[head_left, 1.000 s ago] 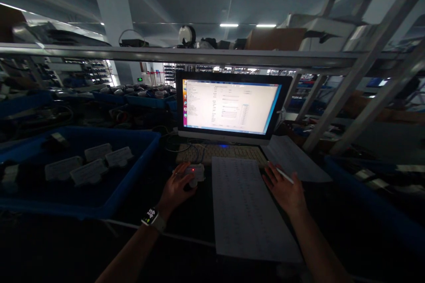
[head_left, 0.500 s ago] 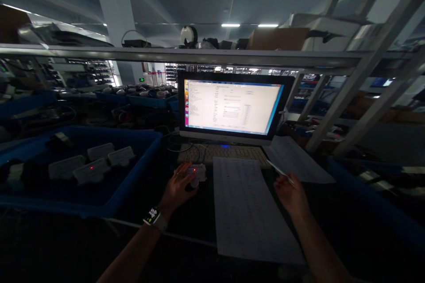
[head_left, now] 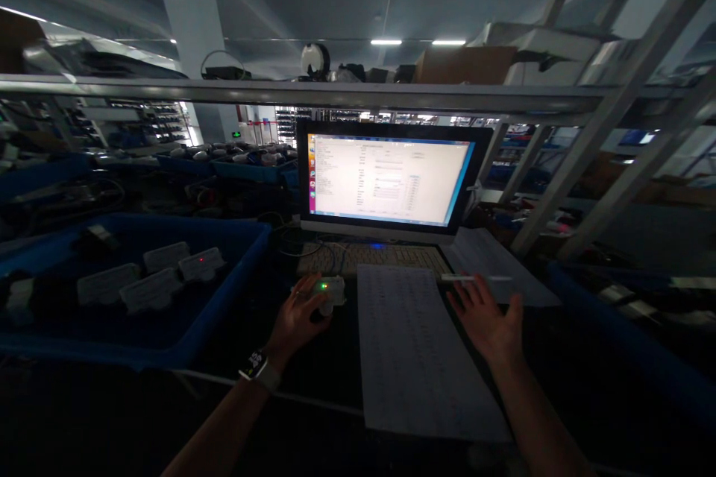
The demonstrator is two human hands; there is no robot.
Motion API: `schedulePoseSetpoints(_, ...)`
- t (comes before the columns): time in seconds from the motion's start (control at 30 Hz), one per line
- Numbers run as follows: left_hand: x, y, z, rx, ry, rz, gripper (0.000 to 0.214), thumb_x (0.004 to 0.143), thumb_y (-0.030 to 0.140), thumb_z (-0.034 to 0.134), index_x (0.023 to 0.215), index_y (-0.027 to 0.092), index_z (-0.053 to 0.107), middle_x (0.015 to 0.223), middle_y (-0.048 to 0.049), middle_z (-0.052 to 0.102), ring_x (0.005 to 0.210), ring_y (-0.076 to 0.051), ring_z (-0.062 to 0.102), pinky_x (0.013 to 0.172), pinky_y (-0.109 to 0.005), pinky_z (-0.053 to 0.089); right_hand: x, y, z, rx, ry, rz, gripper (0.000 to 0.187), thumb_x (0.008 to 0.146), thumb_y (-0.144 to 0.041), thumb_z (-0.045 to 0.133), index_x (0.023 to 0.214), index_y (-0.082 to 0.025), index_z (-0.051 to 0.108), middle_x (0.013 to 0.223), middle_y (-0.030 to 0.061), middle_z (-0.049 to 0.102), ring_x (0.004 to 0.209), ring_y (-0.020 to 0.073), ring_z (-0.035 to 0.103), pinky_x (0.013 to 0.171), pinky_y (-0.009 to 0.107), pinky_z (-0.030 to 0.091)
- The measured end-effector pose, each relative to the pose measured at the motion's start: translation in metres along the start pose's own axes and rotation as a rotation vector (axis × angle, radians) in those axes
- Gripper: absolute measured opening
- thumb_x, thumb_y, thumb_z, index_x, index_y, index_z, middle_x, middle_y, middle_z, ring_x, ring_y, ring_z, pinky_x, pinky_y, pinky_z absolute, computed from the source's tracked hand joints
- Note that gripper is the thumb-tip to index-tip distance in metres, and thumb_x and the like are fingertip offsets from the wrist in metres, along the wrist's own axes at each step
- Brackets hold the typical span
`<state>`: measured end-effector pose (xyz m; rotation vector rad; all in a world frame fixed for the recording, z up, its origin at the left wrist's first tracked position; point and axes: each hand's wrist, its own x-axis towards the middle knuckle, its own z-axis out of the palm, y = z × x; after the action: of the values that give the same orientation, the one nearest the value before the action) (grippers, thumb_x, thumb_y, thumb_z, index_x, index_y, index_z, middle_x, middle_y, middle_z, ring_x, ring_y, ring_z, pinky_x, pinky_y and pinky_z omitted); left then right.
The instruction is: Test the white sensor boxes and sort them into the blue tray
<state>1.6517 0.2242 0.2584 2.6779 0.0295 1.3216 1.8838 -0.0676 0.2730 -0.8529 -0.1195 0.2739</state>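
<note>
My left hand (head_left: 295, 319), with a smartwatch (head_left: 253, 367) on the wrist, is curled round a small white device (head_left: 331, 291) that shows a green light, just in front of the keyboard (head_left: 372, 258). My right hand (head_left: 485, 322) is spread open, fingers apart, over the right edge of a long printed sheet (head_left: 414, 354). A white pen (head_left: 475, 279) lies flat beyond its fingertips, on a second sheet (head_left: 495, 264). The lit monitor (head_left: 388, 180) stands behind the keyboard.
A blue bin (head_left: 168, 343) at the left holds several white devices (head_left: 148, 276); one shows a red light. More blue trays sit behind it and at the right edge. A metal shelf rail (head_left: 335, 93) and slanted frame struts cross overhead.
My right hand has let go of the pen, which now lies on the sheet, and has spread open. The light on the device under my left hand went from red to green.
</note>
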Motion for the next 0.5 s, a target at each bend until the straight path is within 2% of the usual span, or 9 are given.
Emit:
schedulePoseSetpoints(0.13, 0.0009, 0.0010, -0.0014, 0.030, -0.009, -0.002, 0.029, 0.070, 0.021, 0.070, 0.098, 0.021, 0.063, 0.129, -0.0126, 0.056, 0.121, -0.029, 0.052, 0.092, -0.044, 0.052, -0.0012, 0.0010, 0.0013, -0.028, -0.056, 0.012, 0.058, 0.067, -0.081, 0.044, 0.094, -0.035, 0.068, 0.127, -0.0004, 0.060, 0.127, 0.0238, 0.045, 0.101, 0.046, 0.043)
schedulePoseSetpoints(0.27, 0.0006, 0.0014, -0.0015, 0.003, -0.023, -0.021, 0.028, 0.071, 0.022, 0.069, 0.099, 0.021, 0.064, 0.131, -0.0117, 0.055, 0.123, -0.028, 0.051, 0.093, -0.044, 0.052, 0.0010, 0.0024, -0.0014, -0.064, -0.071, 0.003, 0.063, 0.067, -0.081, 0.044, 0.100, -0.034, 0.068, 0.133, -0.0001, 0.056, 0.129, 0.0241, 0.043, 0.101, 0.045, 0.043)
schedulePoseSetpoints(0.4, -0.0014, -0.0019, 0.0006, -0.003, -0.047, -0.058, 0.032, 0.070, 0.024, 0.069, 0.102, 0.022, 0.064, 0.132, -0.0103, 0.055, 0.123, -0.028, 0.050, 0.095, -0.046, 0.050, 0.0019, 0.0025, -0.0022, -0.037, -0.054, 0.002, 0.056, 0.065, -0.080, 0.049, 0.092, -0.035, 0.069, 0.125, -0.0003, 0.062, 0.124, 0.0226, 0.048, 0.099, 0.045, 0.044)
schedulePoseSetpoints(0.5, -0.0027, -0.0034, 0.0017, -0.003, -0.057, -0.074, 0.038, 0.070, 0.024, 0.069, 0.107, 0.022, 0.062, 0.132, -0.0105, 0.055, 0.123, -0.029, 0.050, 0.095, -0.046, 0.050, 0.0018, 0.0021, -0.0014, -0.006, -0.037, 0.012, 0.049, 0.066, -0.075, 0.054, 0.090, -0.034, 0.069, 0.119, -0.0007, 0.065, 0.120, 0.0201, 0.052, 0.094, 0.039, 0.047)
